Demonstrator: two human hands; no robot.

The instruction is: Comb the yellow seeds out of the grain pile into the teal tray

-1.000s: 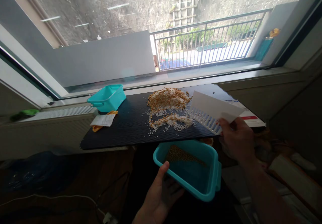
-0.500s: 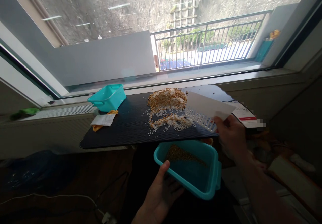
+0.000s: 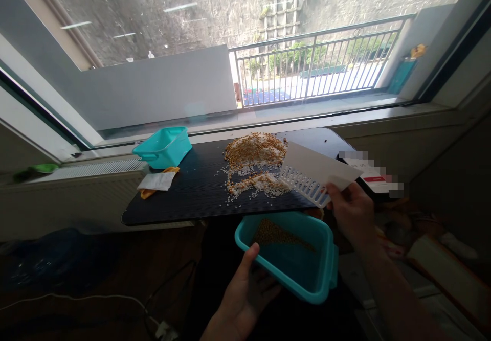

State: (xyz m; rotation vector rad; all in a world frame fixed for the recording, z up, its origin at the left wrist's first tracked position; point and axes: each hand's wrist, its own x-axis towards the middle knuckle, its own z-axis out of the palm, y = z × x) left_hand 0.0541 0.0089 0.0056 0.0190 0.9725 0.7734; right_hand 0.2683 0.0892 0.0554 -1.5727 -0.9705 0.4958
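Observation:
My right hand [image 3: 351,205] is closed on the handle end of a white slotted scoop [image 3: 316,164]. The scoop's slotted edge hangs low over the right side of a mixed heap of yellow beans and white rice-like grains [image 3: 255,149] on a dark table [image 3: 192,198]. A looser strip of the same mix [image 3: 255,182] lies in front of the heap. Below the table's front edge, my left hand [image 3: 247,290] grips the near left rim of a teal plastic basin [image 3: 326,269], thumb on top and fingers underneath. Yellowish-brown beans [image 3: 276,236] lie along the basin's far left part.
A second teal basin [image 3: 164,149] stands at the table's back left, with a white and yellow folded cloth or packet [image 3: 158,181] before it. A phone-like device [image 3: 370,175] lies by the right edge. The window [image 3: 192,90] rises behind; a white cable [image 3: 95,297] crosses the floor.
My right hand has shifted the scoop slightly left and down, turning its slotted face more toward me. The left hand and its basin have hardly moved.

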